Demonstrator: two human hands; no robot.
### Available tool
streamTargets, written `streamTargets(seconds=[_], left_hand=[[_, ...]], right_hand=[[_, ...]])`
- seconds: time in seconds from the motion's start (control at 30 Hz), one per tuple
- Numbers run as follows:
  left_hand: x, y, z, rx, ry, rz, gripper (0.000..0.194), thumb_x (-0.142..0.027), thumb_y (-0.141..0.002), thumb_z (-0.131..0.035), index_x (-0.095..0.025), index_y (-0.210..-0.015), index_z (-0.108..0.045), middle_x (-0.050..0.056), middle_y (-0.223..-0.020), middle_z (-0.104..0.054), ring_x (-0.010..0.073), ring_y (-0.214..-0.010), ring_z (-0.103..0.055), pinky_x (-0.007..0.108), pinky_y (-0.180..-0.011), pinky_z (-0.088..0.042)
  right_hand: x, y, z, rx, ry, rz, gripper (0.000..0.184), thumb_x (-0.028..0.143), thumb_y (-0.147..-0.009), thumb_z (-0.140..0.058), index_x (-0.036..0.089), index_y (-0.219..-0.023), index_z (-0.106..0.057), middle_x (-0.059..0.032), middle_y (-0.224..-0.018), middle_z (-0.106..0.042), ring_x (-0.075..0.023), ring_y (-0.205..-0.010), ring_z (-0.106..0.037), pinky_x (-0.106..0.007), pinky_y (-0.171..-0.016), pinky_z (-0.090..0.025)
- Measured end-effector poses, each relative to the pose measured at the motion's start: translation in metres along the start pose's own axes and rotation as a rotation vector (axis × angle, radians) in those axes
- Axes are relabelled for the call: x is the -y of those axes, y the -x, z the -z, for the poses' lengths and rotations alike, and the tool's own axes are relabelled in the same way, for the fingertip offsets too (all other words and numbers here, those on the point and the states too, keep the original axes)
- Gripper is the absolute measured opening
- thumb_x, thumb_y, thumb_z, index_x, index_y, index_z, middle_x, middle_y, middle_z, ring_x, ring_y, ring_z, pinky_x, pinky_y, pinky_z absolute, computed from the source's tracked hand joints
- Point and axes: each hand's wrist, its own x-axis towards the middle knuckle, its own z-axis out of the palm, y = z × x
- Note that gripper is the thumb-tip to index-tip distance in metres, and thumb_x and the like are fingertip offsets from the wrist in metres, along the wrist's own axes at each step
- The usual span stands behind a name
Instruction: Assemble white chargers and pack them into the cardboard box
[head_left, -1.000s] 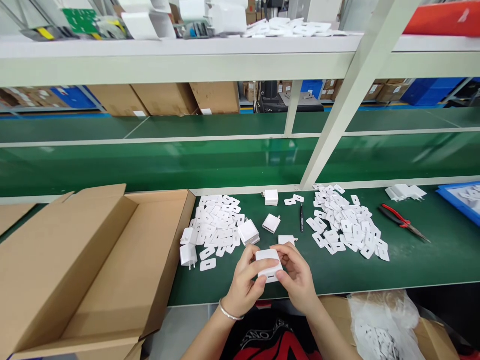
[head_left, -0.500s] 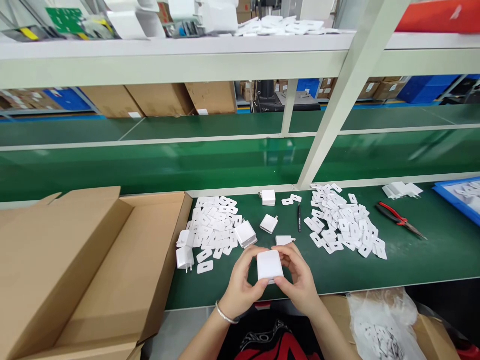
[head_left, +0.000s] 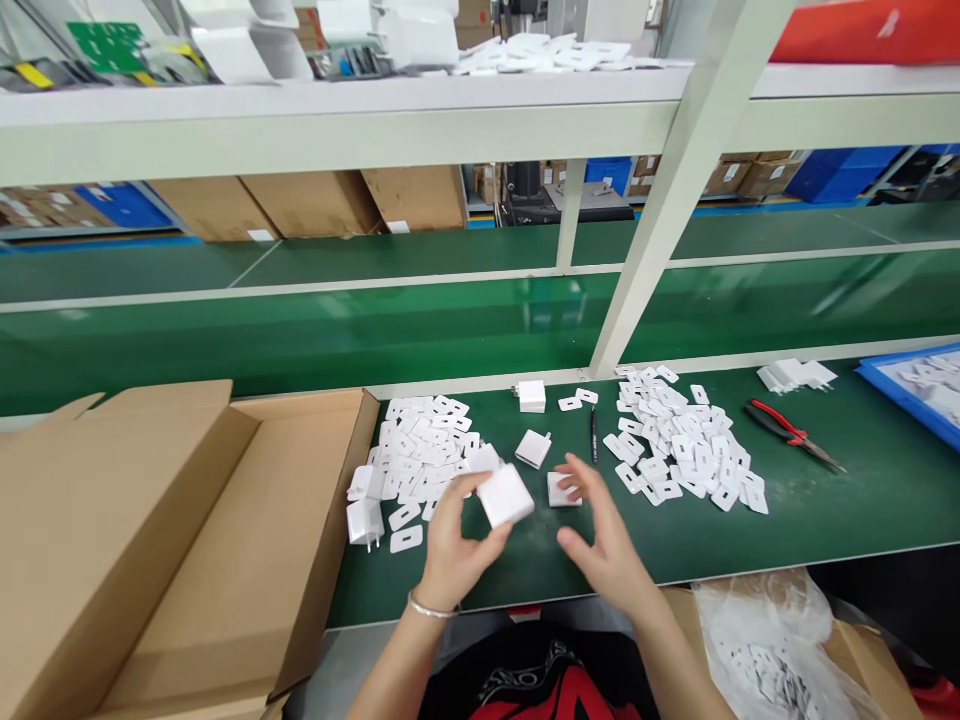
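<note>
A white square charger (head_left: 506, 496) is pinched between the thumb and fingers of my left hand (head_left: 454, 545), held above the green bench. My right hand (head_left: 600, 535) is open, fingers apart, over another white charger (head_left: 561, 490) that its fingertips partly cover; whether they touch it I cannot tell. Farther back lie a charger (head_left: 533, 448) and one more charger (head_left: 532, 396) with its prongs to the left. Left of my left hand spreads a pile of white slotted plates (head_left: 424, 450), with two chargers (head_left: 365, 522) beside it. A second pile of plates (head_left: 679, 440) lies to the right.
An open cardboard box (head_left: 202, 540) stands at the left. Red-handled pliers (head_left: 795, 436), a black pen-like tool (head_left: 594, 435) and a blue tray (head_left: 911, 400) lie on the bench. A slanted post (head_left: 660, 220) rises at the back. A plastic bag (head_left: 765, 640) sits below the front edge.
Both hands held the charger together before. My right hand has let go and opened, moving right, while my left hand has carried the charger left and tilted it.
</note>
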Motion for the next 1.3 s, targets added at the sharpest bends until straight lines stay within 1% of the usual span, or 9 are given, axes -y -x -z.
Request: streamTargets(seconds=[0.1, 0.2, 0.37, 0.5, 0.6, 0.7, 0.8, 1.03, 1.3], left_hand=[[0.017, -0.017, 0.005, -0.037, -0.225, 0.035, 0.041, -0.035, -0.098, -0.067, -0.022, -0.136, -0.057, 0.013, -0.128, -0.067, 0.0319, -0.122, -0.064, 0.050, -0.102, -0.053], [0.033, -0.027, 0.006, 0.030, -0.319, 0.060, 0.040, -0.034, -0.100, -0.064, -0.024, -0.137, -0.055, 0.012, -0.131, -0.067, 0.0326, -0.126, -0.061, 0.052, -0.107, -0.050], [0.030, -0.021, 0.002, -0.035, -0.381, 0.003, 0.049, -0.032, -0.098, -0.066, -0.022, -0.142, -0.049, 0.016, -0.139, -0.059, 0.0347, -0.131, -0.056, 0.055, -0.109, -0.048], [0.001, -0.006, -0.019, -0.175, -0.459, -0.205, 0.042, -0.025, -0.091, -0.072, -0.023, -0.130, -0.057, 0.015, -0.129, -0.058, 0.0328, -0.116, -0.060, 0.048, -0.097, -0.052], [-0.016, 0.002, -0.051, 0.100, -0.416, -0.281, 0.047, -0.022, -0.092, -0.068, -0.024, -0.137, -0.055, 0.013, -0.126, -0.062, 0.0271, -0.103, -0.066, 0.039, -0.087, -0.057], [-0.017, 0.002, -0.081, 0.328, -0.457, -0.137, 0.071, -0.020, -0.089, -0.070, -0.017, -0.153, -0.039, 0.019, -0.142, -0.057, 0.0318, -0.112, -0.069, 0.041, -0.086, -0.061], [-0.008, -0.002, -0.097, 0.444, -0.519, -0.013, 0.068, -0.011, -0.087, -0.069, -0.013, -0.150, -0.042, 0.020, -0.136, -0.061, 0.0335, -0.109, -0.071, 0.044, -0.084, -0.063], [-0.006, 0.005, -0.088, 0.352, -0.218, 0.072, 0.043, -0.013, -0.081, -0.075, -0.019, -0.120, -0.057, 0.015, -0.128, -0.065, 0.0367, -0.125, -0.063, 0.056, -0.105, -0.054], [-0.031, 0.008, -0.065, 0.175, 0.227, 0.096, 0.056, -0.011, -0.089, -0.065, -0.027, -0.140, -0.050, 0.009, -0.133, -0.060, 0.0253, -0.127, -0.061, 0.042, -0.108, -0.052]], right_hand=[[-0.029, -0.007, 0.030, -0.272, 0.543, -0.051, 0.046, 0.050, -0.103, -0.056, 0.022, -0.139, -0.064, -0.0178, -0.126, -0.061, -0.0365, -0.116, -0.057, -0.055, -0.097, -0.051], [-0.063, -0.004, 0.053, -0.394, 0.951, -0.062, 0.047, 0.050, -0.103, -0.051, 0.012, -0.115, -0.076, -0.0221, -0.111, -0.062, -0.0377, -0.101, -0.055, -0.055, -0.088, -0.050], [-0.085, 0.007, 0.060, -0.361, 1.065, -0.003, 0.041, 0.043, -0.105, -0.050, 0.014, -0.106, -0.078, -0.0208, -0.110, -0.064, -0.0333, -0.093, -0.054, -0.049, -0.084, -0.050], [-0.080, 0.010, 0.055, -0.271, 0.902, 0.016, 0.040, 0.042, -0.108, -0.045, 0.018, -0.101, -0.077, -0.0162, -0.105, -0.068, -0.0312, -0.092, -0.060, -0.044, -0.082, -0.050], [-0.074, 0.012, 0.051, -0.244, 0.692, -0.076, 0.039, 0.044, -0.109, -0.043, 0.020, -0.106, -0.074, -0.0119, -0.104, -0.071, -0.0265, -0.087, -0.066, -0.038, -0.075, -0.050], [-0.067, 0.014, 0.048, -0.263, 0.453, -0.166, 0.039, 0.049, -0.108, -0.045, 0.022, -0.114, -0.073, -0.0098, -0.106, -0.073, -0.0239, -0.084, -0.068, -0.035, -0.073, -0.051], [-0.057, 0.016, 0.042, -0.314, 0.229, -0.236, 0.042, 0.059, -0.102, -0.054, 0.022, -0.108, -0.073, -0.0088, -0.097, -0.072, -0.0231, -0.078, -0.065, -0.034, -0.071, -0.051], [-0.035, 0.019, 0.007, -0.254, -0.262, -0.334, 0.046, 0.068, -0.096, -0.063, 0.023, -0.102, -0.072, -0.0051, -0.094, -0.069, -0.0220, -0.084, -0.063, -0.036, -0.086, -0.052], [0.001, 0.008, -0.009, -0.190, -0.924, -0.408, 0.026, 0.048, -0.094, -0.076, 0.022, -0.093, -0.073, -0.0041, -0.096, -0.066, -0.0169, -0.083, -0.056, -0.029, -0.077, -0.050]])
